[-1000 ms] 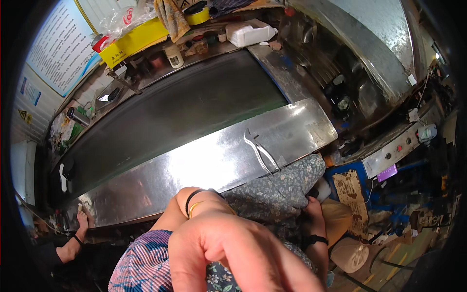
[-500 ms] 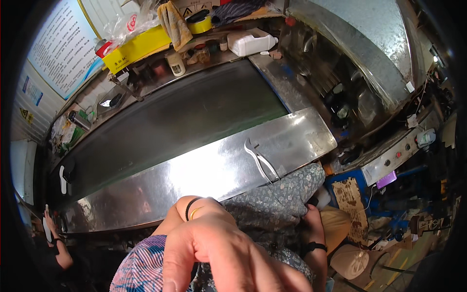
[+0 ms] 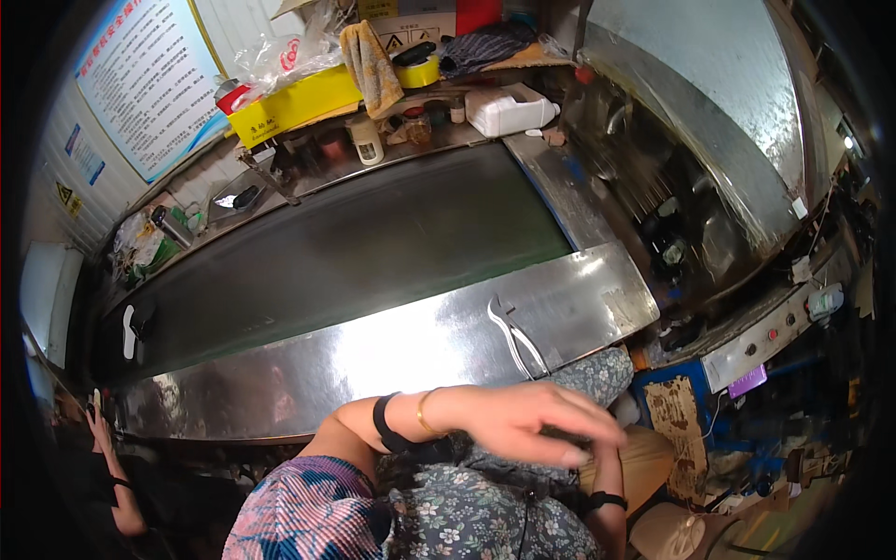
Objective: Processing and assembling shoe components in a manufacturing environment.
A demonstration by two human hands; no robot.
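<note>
My left hand (image 3: pixel 551 422) reaches across to the right over my lap, fingers stretched out and a little apart, holding nothing. It wears a gold bracelet (image 3: pixel 425 412) and a black band on the forearm. The fingers lie over or just above my right hand, which is mostly hidden; my right wrist carries a black band (image 3: pixel 607 502). Beyond them, silver lasting pliers (image 3: pixel 513 341) with a hooked head lie on the shiny metal ledge (image 3: pixel 280 397), handles toward me.
A dark conveyor belt (image 3: pixel 373 233) runs behind the ledge. A white sole-shaped piece (image 3: pixel 129 331) with something dark lies at its left. The back shelf bears a white jug (image 3: pixel 509 112) and a yellow box (image 3: pixel 294 107). At lower left is another person's hand (image 3: pixel 98 425).
My left hand has dropped from close before the camera and swung right, down to my right hand. The view has shifted slightly. The pliers stay on the ledge.
</note>
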